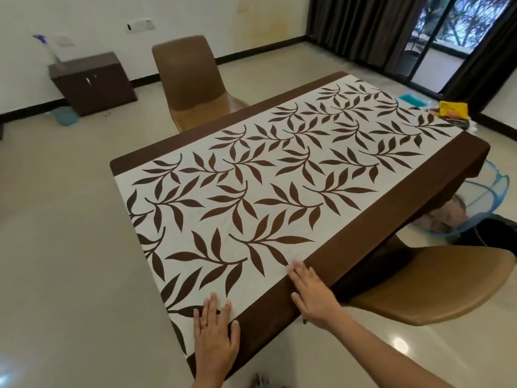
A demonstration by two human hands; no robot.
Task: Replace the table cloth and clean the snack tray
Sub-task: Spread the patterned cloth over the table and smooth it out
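Hands (216, 341) (312, 294) press tablecloth (279, 177) running lengthwise away, rightward.

Home dining room. A leaf-print table cloth (279, 177) sits mid-room, one brown chair (190, 79) left of it, a second chair (436, 284) right of it, a dark cabinet (92, 82) far left of it, curtains (363, 26) and a sliding glass door (436, 57) beyond it

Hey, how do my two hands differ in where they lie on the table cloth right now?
The left hand lies near the corner of the table cloth, fingers on the white leaf print, thumb on the brown border; the right hand sits farther along, over the border's inner edge. The left hand wears a ring; the right hand shows none. Both lie flat with straight fingers.
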